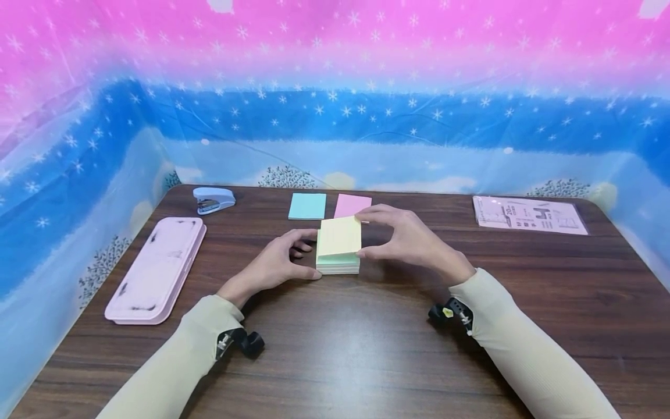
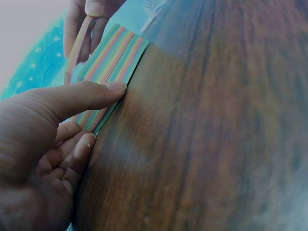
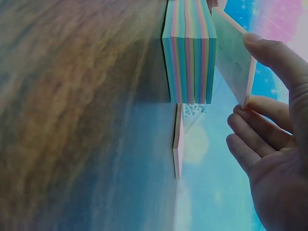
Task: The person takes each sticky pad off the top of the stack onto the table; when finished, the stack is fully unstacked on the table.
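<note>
A stack of coloured sticky note pads (image 1: pixel 338 269) stands on the table in front of me, its layered green, pink and yellow edges showing in both wrist views. With thumb and fingers at its left side, my left hand (image 1: pixel 272 260) grips the stack; the thumb lies across the layered edges (image 2: pixel 115 55) in the left wrist view. Above the stack, my right hand (image 1: pixel 413 237) pinches a yellow sticky note pad (image 1: pixel 340 235) by its right edge. That pad is tilted, its right side raised off the stack, and its pale underside (image 3: pixel 233 55) faces the right wrist camera.
Behind the stack lie a turquoise pad (image 1: pixel 307 206) and a pink pad (image 1: pixel 352 205), the pink one partly covered. On the left are a light blue stapler (image 1: pixel 214 199) and a pink pencil case (image 1: pixel 157 270). A printed clear packet (image 1: pixel 530 215) lies at the back right.
</note>
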The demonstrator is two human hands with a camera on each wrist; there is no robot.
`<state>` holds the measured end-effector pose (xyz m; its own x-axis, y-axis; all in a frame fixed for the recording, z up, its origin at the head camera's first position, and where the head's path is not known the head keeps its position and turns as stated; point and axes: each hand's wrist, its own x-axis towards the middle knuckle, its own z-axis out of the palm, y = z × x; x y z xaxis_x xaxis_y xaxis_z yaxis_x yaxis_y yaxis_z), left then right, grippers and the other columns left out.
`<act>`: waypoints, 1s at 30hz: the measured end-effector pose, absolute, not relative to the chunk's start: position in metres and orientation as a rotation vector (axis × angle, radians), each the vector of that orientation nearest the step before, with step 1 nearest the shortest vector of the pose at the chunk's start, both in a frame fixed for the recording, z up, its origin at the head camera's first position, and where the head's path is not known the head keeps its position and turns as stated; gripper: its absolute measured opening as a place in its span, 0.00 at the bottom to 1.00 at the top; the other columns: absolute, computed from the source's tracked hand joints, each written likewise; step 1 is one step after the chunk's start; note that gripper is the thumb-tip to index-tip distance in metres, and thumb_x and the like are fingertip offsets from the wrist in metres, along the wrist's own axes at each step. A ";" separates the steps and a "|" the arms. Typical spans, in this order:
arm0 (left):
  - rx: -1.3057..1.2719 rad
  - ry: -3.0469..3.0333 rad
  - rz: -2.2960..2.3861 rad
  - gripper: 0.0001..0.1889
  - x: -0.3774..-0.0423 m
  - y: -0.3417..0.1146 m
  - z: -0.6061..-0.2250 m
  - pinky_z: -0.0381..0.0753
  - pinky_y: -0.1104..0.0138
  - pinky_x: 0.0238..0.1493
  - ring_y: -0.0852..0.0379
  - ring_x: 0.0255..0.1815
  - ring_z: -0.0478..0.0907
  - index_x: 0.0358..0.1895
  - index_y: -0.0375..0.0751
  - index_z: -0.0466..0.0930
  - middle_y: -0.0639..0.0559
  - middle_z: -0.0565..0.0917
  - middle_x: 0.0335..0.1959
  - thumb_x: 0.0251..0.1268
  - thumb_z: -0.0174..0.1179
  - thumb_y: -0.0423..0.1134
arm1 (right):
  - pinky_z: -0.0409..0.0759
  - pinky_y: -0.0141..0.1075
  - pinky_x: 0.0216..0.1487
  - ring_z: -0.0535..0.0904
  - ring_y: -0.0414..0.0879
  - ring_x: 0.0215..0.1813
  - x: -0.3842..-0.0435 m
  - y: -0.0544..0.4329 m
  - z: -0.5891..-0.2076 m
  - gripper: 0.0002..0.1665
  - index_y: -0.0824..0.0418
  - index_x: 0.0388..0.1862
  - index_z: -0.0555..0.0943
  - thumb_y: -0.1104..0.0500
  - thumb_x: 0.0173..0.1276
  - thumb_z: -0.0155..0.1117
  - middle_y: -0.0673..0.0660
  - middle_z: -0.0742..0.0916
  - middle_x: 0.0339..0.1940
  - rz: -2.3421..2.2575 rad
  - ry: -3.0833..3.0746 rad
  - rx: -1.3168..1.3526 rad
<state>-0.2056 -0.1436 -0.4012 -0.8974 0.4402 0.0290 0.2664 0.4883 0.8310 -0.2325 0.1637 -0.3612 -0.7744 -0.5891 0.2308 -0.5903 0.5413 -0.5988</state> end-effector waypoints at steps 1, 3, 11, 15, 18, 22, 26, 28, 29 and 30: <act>0.611 2.542 1.373 0.46 -0.205 -0.144 -0.401 0.76 0.50 0.64 0.45 0.63 0.77 0.79 0.41 0.69 0.44 0.78 0.67 0.57 0.81 0.39 | 0.74 0.53 0.71 0.75 0.52 0.73 -0.232 0.164 -0.360 0.44 0.58 0.71 0.82 0.44 0.59 0.85 0.53 0.83 0.70 1.074 -2.753 1.045; 0.616 2.542 1.373 0.45 -0.205 -0.144 -0.401 0.76 0.50 0.64 0.45 0.63 0.77 0.79 0.41 0.69 0.43 0.78 0.67 0.57 0.80 0.39 | 0.73 0.53 0.72 0.75 0.52 0.73 -0.233 0.165 -0.358 0.43 0.57 0.71 0.83 0.45 0.59 0.85 0.53 0.83 0.70 1.075 -2.740 1.037; 0.617 2.543 1.369 0.45 -0.205 -0.144 -0.400 0.76 0.50 0.64 0.45 0.63 0.77 0.79 0.41 0.69 0.43 0.78 0.67 0.58 0.80 0.38 | 0.71 0.51 0.74 0.74 0.51 0.74 -0.239 0.171 -0.345 0.44 0.56 0.72 0.82 0.43 0.59 0.85 0.51 0.82 0.71 1.027 -2.704 1.012; 0.612 2.543 1.362 0.45 -0.206 -0.145 -0.401 0.76 0.50 0.65 0.45 0.63 0.77 0.80 0.40 0.68 0.43 0.78 0.66 0.59 0.80 0.40 | 0.69 0.54 0.75 0.73 0.53 0.76 -0.243 0.176 -0.338 0.45 0.57 0.73 0.81 0.42 0.60 0.84 0.53 0.81 0.73 0.999 -2.699 1.024; 0.609 2.543 1.364 0.45 -0.206 -0.145 -0.401 0.76 0.50 0.65 0.45 0.63 0.77 0.79 0.41 0.69 0.43 0.78 0.66 0.59 0.80 0.40 | 0.68 0.55 0.76 0.72 0.54 0.76 -0.245 0.181 -0.333 0.46 0.57 0.74 0.80 0.42 0.61 0.84 0.53 0.80 0.74 0.993 -2.722 1.000; 0.603 2.546 1.367 0.45 -0.206 -0.145 -0.401 0.76 0.50 0.65 0.45 0.63 0.77 0.79 0.41 0.69 0.43 0.79 0.66 0.58 0.80 0.40 | 0.69 0.57 0.75 0.73 0.57 0.75 -0.250 0.187 -0.327 0.45 0.59 0.74 0.80 0.44 0.61 0.84 0.55 0.81 0.73 0.987 -2.740 0.975; 0.604 2.545 1.371 0.45 -0.206 -0.144 -0.401 0.76 0.50 0.65 0.45 0.63 0.77 0.79 0.40 0.69 0.43 0.79 0.66 0.58 0.80 0.39 | 0.69 0.57 0.74 0.73 0.58 0.75 -0.255 0.194 -0.323 0.44 0.61 0.73 0.80 0.46 0.61 0.85 0.57 0.81 0.73 0.998 -2.753 0.941; 0.604 2.543 1.373 0.45 -0.206 -0.144 -0.401 0.76 0.50 0.65 0.45 0.63 0.77 0.79 0.40 0.69 0.43 0.79 0.66 0.58 0.80 0.39 | 0.69 0.58 0.74 0.72 0.58 0.76 -0.256 0.197 -0.323 0.45 0.61 0.73 0.80 0.47 0.61 0.85 0.57 0.81 0.73 1.003 -2.761 0.917; 0.605 2.543 1.374 0.45 -0.206 -0.144 -0.401 0.76 0.50 0.65 0.45 0.63 0.77 0.79 0.40 0.69 0.43 0.79 0.66 0.58 0.80 0.39 | 0.69 0.58 0.74 0.72 0.58 0.76 -0.257 0.199 -0.322 0.45 0.61 0.74 0.80 0.47 0.60 0.85 0.57 0.81 0.73 1.000 -2.768 0.905; 0.607 2.543 1.374 0.45 -0.206 -0.144 -0.401 0.76 0.50 0.65 0.45 0.63 0.77 0.79 0.39 0.69 0.43 0.79 0.66 0.58 0.80 0.38 | 0.68 0.59 0.74 0.72 0.59 0.76 -0.258 0.201 -0.322 0.45 0.60 0.74 0.80 0.47 0.60 0.85 0.57 0.80 0.73 0.997 -2.772 0.895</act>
<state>-0.2057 -0.1440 -0.4010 -0.8987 0.4376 0.0284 0.2635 0.4873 0.8325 -0.2582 0.2005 -0.3223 -0.8293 -0.5024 0.2445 -0.5431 0.6220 -0.5641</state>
